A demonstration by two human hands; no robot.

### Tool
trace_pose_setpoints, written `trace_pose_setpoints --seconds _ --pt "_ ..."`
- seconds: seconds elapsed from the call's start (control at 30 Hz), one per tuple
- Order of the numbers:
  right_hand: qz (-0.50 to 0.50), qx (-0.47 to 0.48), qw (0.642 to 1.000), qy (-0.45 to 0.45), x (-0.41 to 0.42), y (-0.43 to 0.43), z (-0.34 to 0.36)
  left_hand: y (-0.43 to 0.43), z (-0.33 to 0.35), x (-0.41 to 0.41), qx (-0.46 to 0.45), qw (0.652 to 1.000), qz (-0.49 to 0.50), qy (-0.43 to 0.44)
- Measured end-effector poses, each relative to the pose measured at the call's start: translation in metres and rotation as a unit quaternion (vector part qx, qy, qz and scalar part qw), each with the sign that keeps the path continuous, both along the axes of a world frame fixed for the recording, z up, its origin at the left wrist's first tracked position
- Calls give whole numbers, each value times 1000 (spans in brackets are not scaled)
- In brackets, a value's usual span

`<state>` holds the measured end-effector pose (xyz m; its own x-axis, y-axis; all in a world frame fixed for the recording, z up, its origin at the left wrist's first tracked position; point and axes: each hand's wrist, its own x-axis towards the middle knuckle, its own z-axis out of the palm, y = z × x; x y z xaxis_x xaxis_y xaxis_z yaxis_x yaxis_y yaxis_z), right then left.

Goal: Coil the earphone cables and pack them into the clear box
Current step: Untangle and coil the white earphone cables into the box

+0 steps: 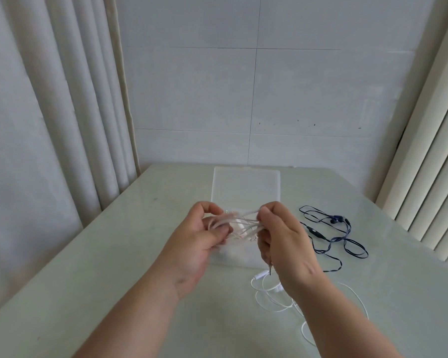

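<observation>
Head view, read left to right. A pale curtain (pixel 49 125) hangs at the left edge of the counter (pixel 114 267). The left hand (pixel 199 241) has thumb and fingers curled round one end of a pale pink earphone cable (pixel 239 223). The cable is gathered into several loose loops and held clear of the counter. The bundle's long axis runs side to side. Its other end is pinched in the right hand (pixel 285 239), so both hands are clamped on the same coil.

The clear box (pixel 246 187) lies open-topped directly beneath and beyond the bundle, its long axis running away from the person. Both hands appear about equally near to it, so packing probably calls for a short lowering forward.

A white earphone set (pixel 259 275) lies uncoiled beside the right forearm. Farther right, well apart from the box, a dark blue earphone set (pixel 334 220) sprawls loose on the counter. Both appear yet to be coiled.
</observation>
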<state>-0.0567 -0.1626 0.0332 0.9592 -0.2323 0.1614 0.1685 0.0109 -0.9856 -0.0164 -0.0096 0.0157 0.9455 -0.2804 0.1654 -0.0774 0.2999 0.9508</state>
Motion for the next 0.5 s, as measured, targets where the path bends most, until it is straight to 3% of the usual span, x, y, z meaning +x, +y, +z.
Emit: trace_pose_setpoints --seconds 0.2,0.37,0.5 --pt "-73 -48 996 2 10 -9 -7 4 -2 0 110 992 58 -20" --pt "-46 -73 996 38 17 -18 -8 7 0 6 57 995 82 2" --pt "-38 -159 985 47 30 -20 -2 6 3 19 39 992 121 18"
